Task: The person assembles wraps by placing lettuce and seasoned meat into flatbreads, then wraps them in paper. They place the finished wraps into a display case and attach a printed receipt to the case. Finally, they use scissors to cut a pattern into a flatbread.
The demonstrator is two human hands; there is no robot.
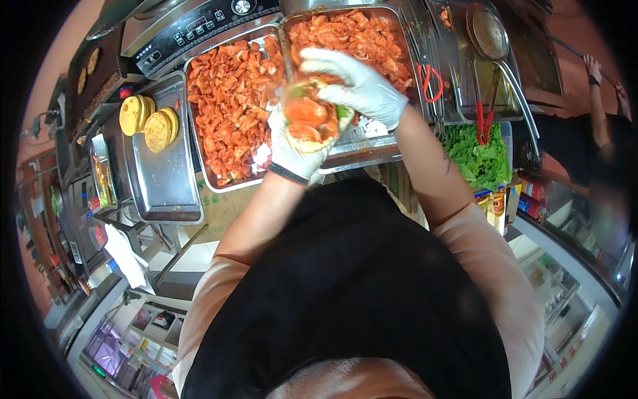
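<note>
A split flatbread (pixel 312 143) stuffed with reddish meat pieces and some green lettuce rests in my left hand (pixel 289 156), which wears a white glove and curls around it from below. Just over its upper right side is my right hand (pixel 362 86), also gloved, with fingers stretched out and nothing visible in them. The thumb is close to the bread; whether it touches cannot be made out. Both hands are above the inner edges of two metal trays heaped with red-seasoned chunks of meat (pixel 229 100) and more meat (pixel 349 40).
Several round flatbreads (pixel 159 130) lie in a metal tray (pixel 166 193) at left. On the right are lettuce (pixel 472 153), red-handled tongs (pixel 484 130), a long-handled strainer (pixel 490 33) and red-looped scissors (pixel 430 83). A control panel (pixel 199 30) stands behind. Another person's arm (pixel 598 100) shows far right.
</note>
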